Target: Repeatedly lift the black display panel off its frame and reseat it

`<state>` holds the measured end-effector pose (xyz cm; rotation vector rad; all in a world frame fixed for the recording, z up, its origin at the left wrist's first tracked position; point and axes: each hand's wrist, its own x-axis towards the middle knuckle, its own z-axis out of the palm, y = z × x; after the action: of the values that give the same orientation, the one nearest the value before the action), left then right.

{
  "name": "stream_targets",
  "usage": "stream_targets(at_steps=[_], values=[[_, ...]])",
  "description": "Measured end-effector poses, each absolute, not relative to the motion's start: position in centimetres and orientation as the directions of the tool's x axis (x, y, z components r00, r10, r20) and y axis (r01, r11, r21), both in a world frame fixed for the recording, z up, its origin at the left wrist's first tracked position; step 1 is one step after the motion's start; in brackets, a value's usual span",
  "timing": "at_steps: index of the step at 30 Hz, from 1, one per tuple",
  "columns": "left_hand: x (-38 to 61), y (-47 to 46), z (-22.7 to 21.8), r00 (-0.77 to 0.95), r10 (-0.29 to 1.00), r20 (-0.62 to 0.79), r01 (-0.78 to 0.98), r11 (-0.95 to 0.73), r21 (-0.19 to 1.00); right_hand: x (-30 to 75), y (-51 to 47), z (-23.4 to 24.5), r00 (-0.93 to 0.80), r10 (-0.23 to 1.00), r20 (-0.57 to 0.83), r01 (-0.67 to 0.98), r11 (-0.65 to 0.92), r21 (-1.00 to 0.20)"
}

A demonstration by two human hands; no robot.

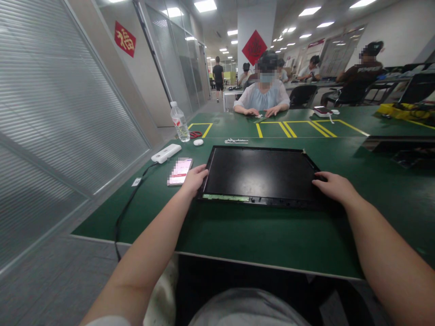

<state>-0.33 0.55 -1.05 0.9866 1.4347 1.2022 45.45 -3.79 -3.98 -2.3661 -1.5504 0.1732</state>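
Note:
A flat black screen panel [261, 170], like a monitor display with a dark frame, is between my two hands over the green table [258, 231]. Along its near edge runs a strip of green tape or circuit board [226, 198]; which of these I cannot tell. My left hand [196, 178] grips the panel's left edge, thumb on top and the other fingers partly hidden. On the opposite side, my right hand [329, 184] holds the right edge the same way, its lower fingers under the frame.
Left of the panel lie a lit phone [180, 172], a white power strip [166, 153] with a black cable, and a small white case [198, 142]. A water bottle [180, 122] stands by red-handled scissors [195, 134]. Across the table a person [263, 93] sits, both hands on the tabletop.

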Motion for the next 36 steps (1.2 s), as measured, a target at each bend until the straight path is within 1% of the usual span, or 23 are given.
stream_targets(at_steps=[4, 10, 14, 18, 22, 28, 36], values=[[-0.21, 0.56, -0.93, -0.209, 0.956, -0.206, -0.055, 0.199, 0.978, 45.66, -3.69, -4.18, 0.406, 0.911, 0.074, 0.875, -0.363, -0.321], [0.04, 0.50, -0.64, -0.196, 0.941, -0.276, -0.094, 0.262, 0.960, 45.45, -3.79, -3.88, 0.406, 0.913, 0.038, 0.874, -0.376, -0.307], [0.10, 0.63, -0.55, -0.161, 0.932, -0.324, -0.173, 0.297, 0.939, 45.30, -3.86, -3.81, 0.422, 0.906, 0.041, 0.867, -0.390, -0.311], [-0.02, 0.86, -0.57, -0.120, 0.928, -0.352, -0.257, 0.313, 0.914, 45.48, -3.78, -3.97, 0.408, 0.911, 0.069, 0.875, -0.367, -0.316], [-0.06, 0.71, -0.47, -0.094, 0.939, -0.330, -0.297, 0.290, 0.910, 45.77, -3.63, -4.24, 0.399, 0.914, 0.071, 0.878, -0.359, -0.317], [-0.22, 0.47, -0.71, -0.075, 0.951, -0.300, -0.227, 0.277, 0.934, 46.26, -3.33, -4.75, 0.382, 0.917, 0.119, 0.891, -0.331, -0.310], [0.03, 0.43, -0.81, -0.028, 0.970, -0.242, -0.205, 0.231, 0.951, 45.84, -3.56, -4.40, 0.395, 0.915, 0.083, 0.883, -0.352, -0.311]])
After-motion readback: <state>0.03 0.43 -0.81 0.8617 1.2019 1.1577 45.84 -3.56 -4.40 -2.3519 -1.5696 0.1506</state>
